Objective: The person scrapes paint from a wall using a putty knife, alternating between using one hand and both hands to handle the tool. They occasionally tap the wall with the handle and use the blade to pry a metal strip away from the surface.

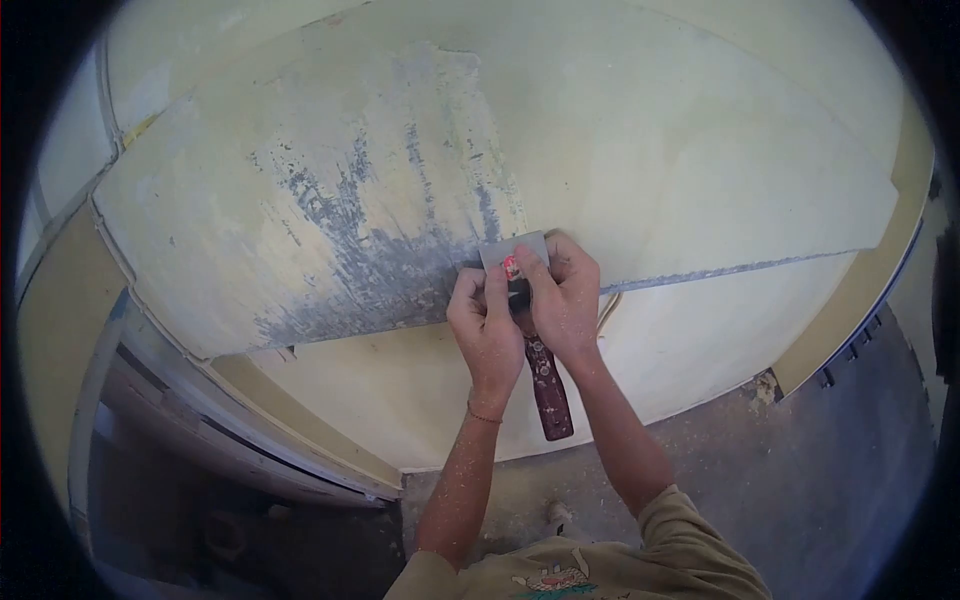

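Both hands grip a scraper [552,400] with a flat metal blade and a dark reddish, paint-spotted handle that hangs down toward me. My left hand [488,325] is closed on the left side of the blade. From the right, my right hand [566,300] pinches the blade, its thumb on the face near a small red label. The blade's top edge lies against the wall [700,150], at the lower border of the pale paint layer. Left of the blade, a scraped patch [380,260] shows grey-blue beneath the cream paint. Pale flecks dot both forearms.
Below the painted layer runs a smoother white wall section [720,325]. A door frame [240,430] with a dark opening lies at lower left. The concrete floor [700,450] carries scattered debris. A blue-edged board [890,290] stands at the right.
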The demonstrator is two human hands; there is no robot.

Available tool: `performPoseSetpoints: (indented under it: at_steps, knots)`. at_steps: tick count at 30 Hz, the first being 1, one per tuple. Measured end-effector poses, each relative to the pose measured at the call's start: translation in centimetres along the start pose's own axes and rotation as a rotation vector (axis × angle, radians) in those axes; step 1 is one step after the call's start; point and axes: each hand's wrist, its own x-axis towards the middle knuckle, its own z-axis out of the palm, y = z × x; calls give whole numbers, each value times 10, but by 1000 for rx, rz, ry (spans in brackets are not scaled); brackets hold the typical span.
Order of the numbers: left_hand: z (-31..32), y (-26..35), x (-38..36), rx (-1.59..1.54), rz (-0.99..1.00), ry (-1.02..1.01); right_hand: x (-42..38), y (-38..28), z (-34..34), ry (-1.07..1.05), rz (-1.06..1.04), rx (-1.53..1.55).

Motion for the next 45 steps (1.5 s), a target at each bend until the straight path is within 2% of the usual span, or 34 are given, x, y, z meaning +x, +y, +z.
performPoseSetpoints:
  at_steps: [2, 5, 8, 11, 13, 17, 19, 20, 24, 25, 27, 28, 31, 32, 35, 36, 39, 40, 43, 45]
  knots:
    - [5, 5, 4, -38, 44, 48, -2, -15, 6, 117, 94, -119]
    - [7, 10, 7, -64, 42, 44, 7, -11, 12, 159, 0, 30]
    - [9, 6, 4, -56, 99, 78, 0, 0, 5, 139, 42, 9]
    - [15, 13, 11, -4, 81, 100, 17, -30, 9, 117, 26, -56]
    - [20, 16, 9, -115, 40, 147, 13, -22, 8, 130, 54, -64]
    - [13, -1, 4, -77, 81, 113, 7, -1, 5, 174, 14, 11]
    - [25, 27, 24, -41, 160, 146, 27, -35, 12, 140, -9, -54]
    - [25, 31, 28, -97, -2, 131, 33, -48, 14, 104, -19, -113]
    - [17, 8, 1, -40, 5, 153, 7, -13, 3, 144, 69, -70]
    - [20, 9, 5, -43, 16, 161, 12, -14, 2, 133, 60, -66]
    - [25, 22, 21, -22, 93, 218, 30, -27, 8, 104, -119, -175]
    - [23, 30, 25, -22, 42, 209, 33, -41, 15, 97, -88, -100]
    - [23, 7, 10, -12, 99, 241, 20, -16, 7, 104, -66, -16]
    - [22, -1, 6, -25, 64, 213, 23, -16, 6, 98, -73, -11]
    - [32, 35, 27, 21, 131, 270, 37, -40, 12, 88, -131, -173]
    - [30, 40, 29, -5, 37, 257, 41, -39, 12, 68, -55, -135]
    - [22, 19, 10, 95, 25, 215, 18, -16, 3, 126, -57, -58]
    - [23, 13, 4, 21, -13, 199, 8, -21, 2, 167, -19, -82]
    - [23, 5, 2, -77, -62, 180, 6, -16, 1, 131, -22, 46]
    - [21, 7, 8, 0, -14, 168, 10, -17, 2, 137, -13, -13]
